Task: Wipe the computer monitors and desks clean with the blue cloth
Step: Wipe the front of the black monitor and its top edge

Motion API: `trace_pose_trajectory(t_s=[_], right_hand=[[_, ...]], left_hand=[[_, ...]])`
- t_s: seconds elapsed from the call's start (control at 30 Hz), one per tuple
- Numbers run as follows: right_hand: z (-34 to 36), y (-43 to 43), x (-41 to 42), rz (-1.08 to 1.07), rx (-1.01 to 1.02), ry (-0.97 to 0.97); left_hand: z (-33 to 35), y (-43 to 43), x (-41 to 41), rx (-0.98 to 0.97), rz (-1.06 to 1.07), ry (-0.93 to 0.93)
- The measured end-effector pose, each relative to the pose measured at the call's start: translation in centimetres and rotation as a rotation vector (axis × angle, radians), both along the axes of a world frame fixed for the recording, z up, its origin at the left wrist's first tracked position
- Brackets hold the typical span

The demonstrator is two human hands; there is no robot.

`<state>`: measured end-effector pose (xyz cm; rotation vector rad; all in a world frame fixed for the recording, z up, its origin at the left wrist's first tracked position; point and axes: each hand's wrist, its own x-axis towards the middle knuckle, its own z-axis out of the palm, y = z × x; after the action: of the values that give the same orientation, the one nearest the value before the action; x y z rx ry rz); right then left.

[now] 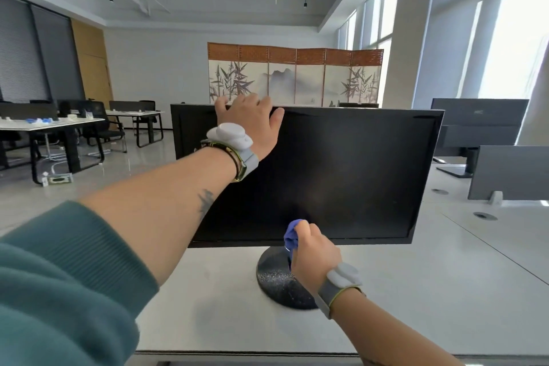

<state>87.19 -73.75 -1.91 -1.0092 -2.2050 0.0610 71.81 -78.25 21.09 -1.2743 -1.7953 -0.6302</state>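
Observation:
A black computer monitor (341, 169) with a dark screen stands on a round black base (273, 279) on the white desk (416, 291) in front of me. My left hand (249, 122) grips the monitor's top edge near its left side, fingers curled over the back. My right hand (315, 252) holds the bunched blue cloth (292, 236) against the screen's lower edge, just above the base.
Two grey monitors (478, 125) (511, 172) stand back-turned on the adjoining desks at the right. Cable holes (484, 215) dot that desk. Other desks and black chairs (98, 122) stand at the left across an open floor. A folding screen (294, 74) stands behind.

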Motion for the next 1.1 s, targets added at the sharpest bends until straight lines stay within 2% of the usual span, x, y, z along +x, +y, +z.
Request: trace_pose_trajectory(t_s=[0.13,0.2,0.33,0.4,0.43,0.53,0.57,0.6,0.67,0.73,0.8,0.87,0.97,1.03,1.1], right_hand=[[3.8,0.3,-1.0,-0.095,0.1,0.364],[5.6,0.3,-2.1,-0.107,0.199,0.41],[5.4,-0.1,-2.9,-0.028,0.34,0.073],[5.4,0.1,-1.5,-0.053,0.287,0.028],[6.0,0.2,-1.0,-0.092,0.248,0.106],[9.1,0.5,-1.2,-0.215,0.188,0.521],[10.3,0.3,-1.8,-0.216,0.188,0.579],[11.0,-0.1,-2.6,-0.191,0.22,0.553],[10.7,-1.0,-4.2,-0.101,0.375,0.311],[9.5,-1.3,-3.9,-0.109,0.462,0.093],[9.5,-1.2,-2.5,-0.201,0.383,0.133],[10.4,-0.9,-1.4,-0.301,0.307,0.316],[13.5,-0.6,-2.0,-0.339,0.389,0.465],[15.7,-0.6,-3.5,-0.313,0.473,0.451],[16.3,-0.8,-4.8,-0.272,0.57,0.342]], left_hand=[[-0.6,0.8,0.4,0.063,-0.002,0.01],[-0.4,1.2,0.4,0.074,-0.006,0.009],[-0.6,1.2,-0.4,0.086,-0.021,0.008],[-0.6,1.1,-0.3,0.091,-0.029,0.016],[-0.5,1.1,-0.2,0.089,-0.034,0.015],[-0.5,1.1,-0.1,0.085,-0.051,0.013],[-0.5,1.2,-0.1,0.085,-0.059,0.013],[-0.5,1.2,-0.1,0.088,-0.065,0.01],[-0.5,1.1,-0.4,0.095,-0.066,0.001],[-0.4,0.9,-0.6,0.083,-0.078,-0.01],[-0.2,0.9,-1.0,0.075,-0.095,-0.022],[-0.1,1.0,-1.3,0.065,-0.132,-0.044],[0.0,1.2,-1.3,0.048,-0.16,-0.063],[0.2,1.3,-1.4,0.026,-0.161,-0.071],[0.3,1.2,-1.5,0.019,-0.159,-0.075]])
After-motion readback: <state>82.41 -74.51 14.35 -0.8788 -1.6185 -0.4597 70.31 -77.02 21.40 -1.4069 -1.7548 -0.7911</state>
